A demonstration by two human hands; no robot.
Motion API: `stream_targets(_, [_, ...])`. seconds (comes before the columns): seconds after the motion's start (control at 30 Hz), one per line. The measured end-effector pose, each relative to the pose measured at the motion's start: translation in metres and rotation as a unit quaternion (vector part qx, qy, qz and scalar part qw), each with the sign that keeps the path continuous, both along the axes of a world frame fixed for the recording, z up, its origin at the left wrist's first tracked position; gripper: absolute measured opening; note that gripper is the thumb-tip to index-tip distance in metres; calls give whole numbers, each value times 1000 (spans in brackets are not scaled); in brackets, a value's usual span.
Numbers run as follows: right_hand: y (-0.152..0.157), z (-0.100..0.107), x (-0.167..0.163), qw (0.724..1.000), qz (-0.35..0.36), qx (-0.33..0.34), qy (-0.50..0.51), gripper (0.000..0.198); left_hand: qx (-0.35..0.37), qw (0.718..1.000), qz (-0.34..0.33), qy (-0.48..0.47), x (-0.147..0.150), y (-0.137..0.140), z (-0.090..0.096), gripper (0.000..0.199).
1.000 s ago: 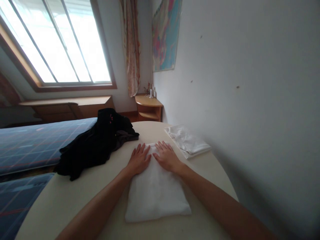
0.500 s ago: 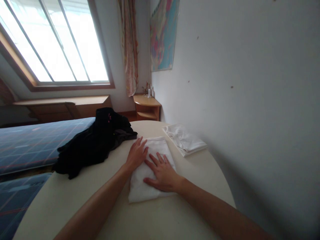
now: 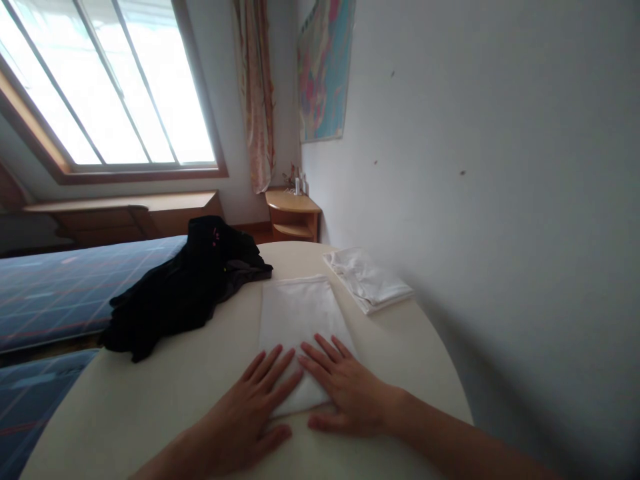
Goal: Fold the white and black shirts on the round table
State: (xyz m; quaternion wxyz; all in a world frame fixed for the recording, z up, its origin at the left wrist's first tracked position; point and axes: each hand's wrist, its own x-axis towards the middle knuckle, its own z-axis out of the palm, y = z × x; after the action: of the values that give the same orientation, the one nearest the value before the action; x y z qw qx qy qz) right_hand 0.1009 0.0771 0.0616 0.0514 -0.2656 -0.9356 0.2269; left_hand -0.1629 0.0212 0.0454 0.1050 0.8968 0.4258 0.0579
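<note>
A white folded cloth (image 3: 301, 310), perhaps a garment, lies flat on the pale round table (image 3: 400, 353) in front of me. My left hand (image 3: 255, 400) rests on its near left corner with the fingers spread. On the near right part, my right hand (image 3: 345, 390) lies palm down, its fingers stretched out and its thumb off the near edge. Neither hand grips anything. Both hands cover the cloth's near corners.
A second folded white cloth (image 3: 370, 280) lies at the table's far right, near the wall (image 3: 480, 220). Black clothing (image 3: 185, 287) is heaped over the left edge, beside a blue plaid mattress (image 3: 75, 287). A small corner cabinet (image 3: 293, 203) stands beyond the table.
Both hands have slid toward me, from the middle and far left of the white cloth to its near edge. The cloth's far part is now uncovered and looks flat.
</note>
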Motion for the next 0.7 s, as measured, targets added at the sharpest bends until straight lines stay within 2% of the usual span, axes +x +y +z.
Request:
stream_targets(0.13, [-18,10,5,999,-5,-38,-10,99,-44,999,4,-16,9,-14,20,80])
stream_targets(0.2, [-29,20,8,998,-4,-58,-18,100,-81,996,26,-34,16,-19,35,66])
stream_targets(0.27, [-36,32,11,997,13,-74,-31,92,-122,990,56,-50,24,-22,51,40])
stream_targets(0.33, [-38,44,12,994,59,-85,-43,75,-162,983,70,-48,30,-25,67,24])
stream_targets(0.43, [-32,57,11,978,158,-124,-55,54,-201,976,68,-40,33,-21,81,22])
stream_targets(0.5, [-23,62,10,967,178,-171,-68,47,-199,976,77,-43,30,-9,82,25])
stream_targets(0.57, [-10,63,9,967,131,-202,-76,43,-157,981,97,-59,22,10,74,26])
stream_targets(0.6, [-1,62,9,974,90,-196,-74,39,-121,984,106,-70,17,22,68,25])
stream_targets(0.63, [8,61,10,982,40,-171,-67,35,-67,986,117,-93,11,35,61,25])
stream_targets(0.7, [30,55,12,994,-64,-74,-44,27,-2,984,139,-110,-2,61,46,30])
